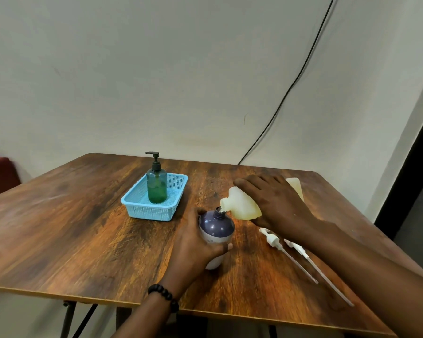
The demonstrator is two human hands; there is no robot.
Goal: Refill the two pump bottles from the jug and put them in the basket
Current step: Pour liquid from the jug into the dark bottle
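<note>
The left hand (195, 242) wrapped its grip round the purple bottle (216, 230), standing uncapped on the bench (83, 240) just right of the blue basket (154, 203). The right hand (276, 203) gripped the jug (242, 203), tilted, spout at the bottle's neck. The green pump bottle (156, 186) stood inside the basket.

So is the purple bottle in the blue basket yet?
No, the purple bottle stands on the table, held by the left hand, outside the blue basket.
</note>
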